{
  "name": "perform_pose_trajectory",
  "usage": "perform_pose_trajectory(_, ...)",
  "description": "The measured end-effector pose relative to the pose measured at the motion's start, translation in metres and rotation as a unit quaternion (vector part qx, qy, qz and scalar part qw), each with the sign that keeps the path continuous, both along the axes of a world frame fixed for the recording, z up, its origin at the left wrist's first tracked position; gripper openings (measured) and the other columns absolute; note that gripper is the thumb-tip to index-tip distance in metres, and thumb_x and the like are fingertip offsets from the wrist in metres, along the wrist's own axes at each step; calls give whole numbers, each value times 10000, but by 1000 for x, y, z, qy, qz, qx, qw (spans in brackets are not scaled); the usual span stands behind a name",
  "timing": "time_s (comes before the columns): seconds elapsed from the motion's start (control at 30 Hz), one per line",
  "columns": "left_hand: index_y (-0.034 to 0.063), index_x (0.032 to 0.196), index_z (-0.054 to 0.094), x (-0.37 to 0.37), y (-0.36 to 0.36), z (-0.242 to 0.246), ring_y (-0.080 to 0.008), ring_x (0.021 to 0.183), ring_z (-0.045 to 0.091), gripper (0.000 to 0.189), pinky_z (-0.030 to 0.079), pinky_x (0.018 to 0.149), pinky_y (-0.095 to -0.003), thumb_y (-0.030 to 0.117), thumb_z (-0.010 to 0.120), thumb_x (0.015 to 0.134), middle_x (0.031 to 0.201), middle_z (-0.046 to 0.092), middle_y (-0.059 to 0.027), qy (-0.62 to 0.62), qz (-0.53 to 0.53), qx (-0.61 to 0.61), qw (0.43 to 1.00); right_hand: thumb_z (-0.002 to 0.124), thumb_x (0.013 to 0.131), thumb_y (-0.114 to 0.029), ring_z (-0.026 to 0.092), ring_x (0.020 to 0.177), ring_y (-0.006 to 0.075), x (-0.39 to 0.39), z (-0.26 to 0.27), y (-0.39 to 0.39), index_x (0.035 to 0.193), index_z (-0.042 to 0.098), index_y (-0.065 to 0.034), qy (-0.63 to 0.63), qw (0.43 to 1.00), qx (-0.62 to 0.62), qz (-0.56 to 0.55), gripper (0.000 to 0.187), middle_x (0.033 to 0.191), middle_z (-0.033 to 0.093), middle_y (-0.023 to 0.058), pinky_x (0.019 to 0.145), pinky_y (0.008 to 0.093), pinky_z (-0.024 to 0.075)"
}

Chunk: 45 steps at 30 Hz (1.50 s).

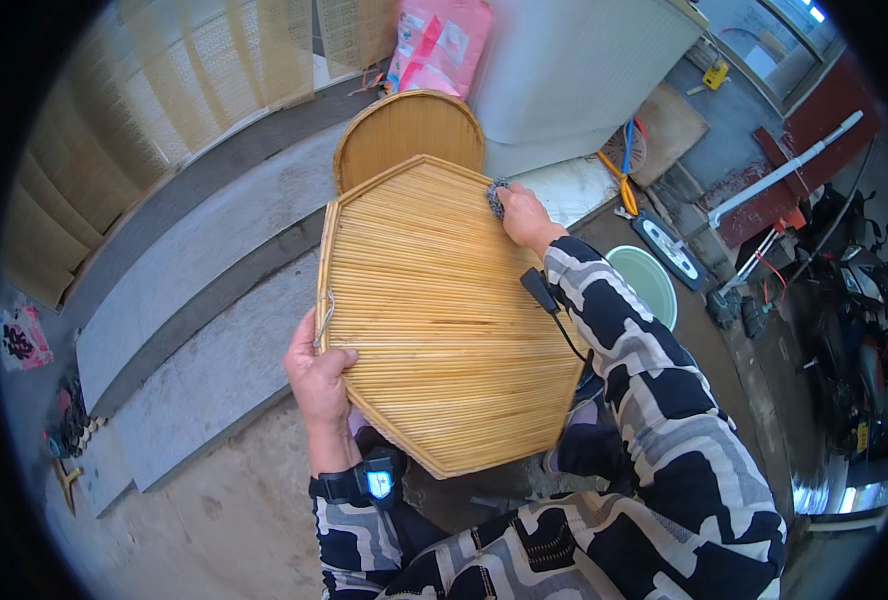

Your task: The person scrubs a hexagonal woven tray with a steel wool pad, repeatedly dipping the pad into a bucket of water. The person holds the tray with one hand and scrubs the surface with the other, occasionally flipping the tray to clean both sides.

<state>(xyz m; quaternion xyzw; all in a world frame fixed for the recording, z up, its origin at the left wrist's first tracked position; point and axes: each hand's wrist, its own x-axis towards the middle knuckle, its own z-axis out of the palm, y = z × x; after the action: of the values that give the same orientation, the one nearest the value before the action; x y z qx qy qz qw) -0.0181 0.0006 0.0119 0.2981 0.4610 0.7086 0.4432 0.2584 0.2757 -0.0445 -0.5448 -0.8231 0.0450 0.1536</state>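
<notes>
A large octagonal tray of thin straw-coloured stalks (pixel 444 300) is tilted up in front of me. My left hand (pixel 324 367) grips its lower left rim, thumb over the front face, fingers behind. Close above that thumb, a thin cord loop (pixel 328 319) hangs on the rim. My right hand (pixel 525 214) holds a grey scouring ball (pixel 497 198) against the upper right edge of the tray. A black cable with a plug-like end (pixel 540 291) hangs over the tray's right part, beside my right sleeve. Behind the tray's top leans a round woven tray (pixel 414 135).
Grey stone steps (pixel 211 247) run along the left. A pink bag (pixel 444 41) and a large white cabinet-like box (pixel 564 67) stand at the top. Right of my forearm are a pale green basin (pixel 643 285), a flat mop head (pixel 667 249) and a parked motorbike (pixel 856 337).
</notes>
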Motion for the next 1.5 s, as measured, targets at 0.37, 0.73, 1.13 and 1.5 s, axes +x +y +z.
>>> perform_pose_trajectory(0.37,-104,1249,518,-2,3,-1,-185,885,647,605,519,794,-265,-100,488,645,1084,642,-144,6,-10,19,1000,521,837,-102,604,1032,407,72,-16,-141,993,638,19,-137,971,-124,-150,229,1132,592,238,866,456,509)
perform_pose_trajectory(0.73,-105,1255,516,0,6,-5,-223,933,656,622,514,857,-292,-130,472,634,1111,640,-161,-2,-17,14,1000,621,835,-91,527,1068,366,-104,64,-205,1214,543,-102,145,955,75,246,387,1180,533,190,907,439,451)
perform_pose_trajectory(1.13,-111,1251,505,-5,1,0,-246,919,663,606,537,847,-317,-114,458,646,1096,642,-199,31,7,19,999,587,875,-191,584,1066,418,154,-62,-94,1189,616,-98,47,963,-100,-245,329,1176,585,252,886,479,493)
perform_pose_trajectory(1.5,-80,1270,505,-7,2,4,-195,930,660,467,541,820,-290,-62,595,813,1100,651,-157,-14,10,51,999,656,747,-108,677,941,332,165,-78,-96,995,693,22,-74,905,-363,-212,282,1013,682,197,793,391,562)
